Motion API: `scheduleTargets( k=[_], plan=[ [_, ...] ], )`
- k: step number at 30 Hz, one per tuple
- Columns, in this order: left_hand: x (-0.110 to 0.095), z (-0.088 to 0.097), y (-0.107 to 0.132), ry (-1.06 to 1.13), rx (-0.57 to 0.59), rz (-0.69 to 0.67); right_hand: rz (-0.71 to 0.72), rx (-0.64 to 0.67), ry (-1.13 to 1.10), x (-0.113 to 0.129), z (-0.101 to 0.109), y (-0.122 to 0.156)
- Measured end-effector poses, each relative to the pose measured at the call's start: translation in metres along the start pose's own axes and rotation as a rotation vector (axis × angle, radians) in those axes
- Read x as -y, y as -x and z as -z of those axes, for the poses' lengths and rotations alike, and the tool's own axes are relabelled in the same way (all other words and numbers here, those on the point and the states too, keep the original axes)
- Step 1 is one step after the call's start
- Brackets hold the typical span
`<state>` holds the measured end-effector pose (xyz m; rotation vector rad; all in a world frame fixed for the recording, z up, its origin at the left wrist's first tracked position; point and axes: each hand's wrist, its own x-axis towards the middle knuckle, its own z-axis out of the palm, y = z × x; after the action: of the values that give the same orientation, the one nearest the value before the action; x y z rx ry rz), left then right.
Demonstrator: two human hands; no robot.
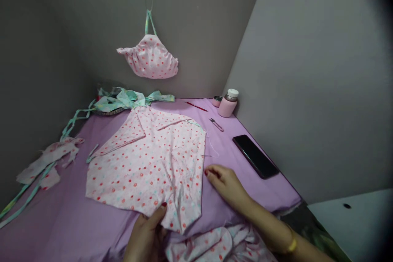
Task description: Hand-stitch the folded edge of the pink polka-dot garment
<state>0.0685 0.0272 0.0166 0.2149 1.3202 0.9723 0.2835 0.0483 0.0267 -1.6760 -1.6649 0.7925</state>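
Observation:
Spread on the table lies a pink fabric piece with red dots, its top corners folded inward. My left hand pinches its lower edge, thumb on top and fingers underneath. Just right of the fabric's right edge is my right hand, fingers curled and thumb drawn in; whether anything is between the fingertips is too small to tell. A thin needle-like line crosses the fabric's edge above those fingertips. From there a white thread trails over the cloth. More dotted fabric is bunched at the table's front edge.
Thread snips, a red pencil, a phone and a pink jar with white lid sit at the right. Green fabric strips and pink scraps lie left and back. A dotted fabric item hangs on the wall.

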Motion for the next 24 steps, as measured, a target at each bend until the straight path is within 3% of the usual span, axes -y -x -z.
scheduleTargets(
  k=[2, 4, 8, 12, 16, 20, 24],
  plan=[
    [-0.006, -0.001, 0.002, 0.031, 0.006, 0.031, -0.244, 0.199, -0.169, 0.004, -0.010, 0.023],
    [-0.008, -0.001, 0.002, 0.050, 0.023, 0.076, -0.413, 0.317, -0.299, 0.008, -0.020, 0.038],
    [-0.006, -0.002, 0.002, 0.039, 0.073, 0.095, -0.573, 0.373, -0.554, 0.012, -0.041, 0.047],
    [-0.006, -0.003, 0.004, 0.073, 0.044, 0.083, -0.567, 0.187, -0.746, 0.015, -0.054, 0.046],
    [-0.023, 0.004, 0.000, 0.232, -0.055, 0.010, -0.630, 0.050, -0.904, 0.020, -0.052, 0.050],
    [-0.050, 0.026, -0.013, 0.297, -0.082, 0.023, -0.660, 0.110, -1.011, 0.026, -0.052, 0.061],
    [-0.080, 0.053, -0.029, 0.245, -0.076, -0.036, -0.625, 0.200, -0.921, 0.026, -0.064, 0.070]
  ],
)
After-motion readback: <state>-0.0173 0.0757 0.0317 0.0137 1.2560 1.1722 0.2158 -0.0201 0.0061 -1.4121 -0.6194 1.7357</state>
